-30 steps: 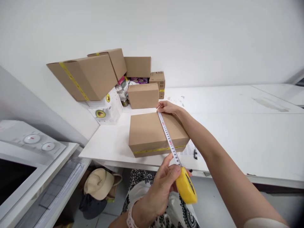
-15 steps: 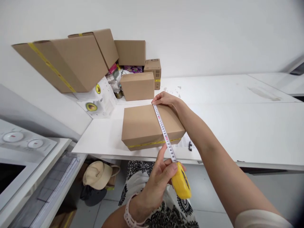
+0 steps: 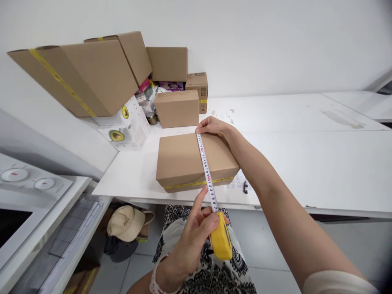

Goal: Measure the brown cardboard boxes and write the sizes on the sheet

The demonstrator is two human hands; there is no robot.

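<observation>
A brown cardboard box [image 3: 180,157] with yellow tape along its near side sits on the white table in front of me. Across its top runs the white blade of a yellow tape measure [image 3: 221,239]. My left hand [image 3: 197,230] grips the yellow case in front of the table edge, index finger stretched up beside the blade. At the box's far top edge, my right hand [image 3: 213,125] pinches the blade's end. The right forearm passes over the box's right side.
Several cardboard boxes [image 3: 88,73] are stacked at the back left, above white boxes with avocado pictures [image 3: 122,136]. A printed sheet [image 3: 234,181] and a small black object [image 3: 246,187] lie right of the box. Caps [image 3: 126,223] are below the table, left.
My left hand has swung the tape measure's case to the left, so the blade lies straighter across the box. My right hand keeps its pinch at the far edge.
</observation>
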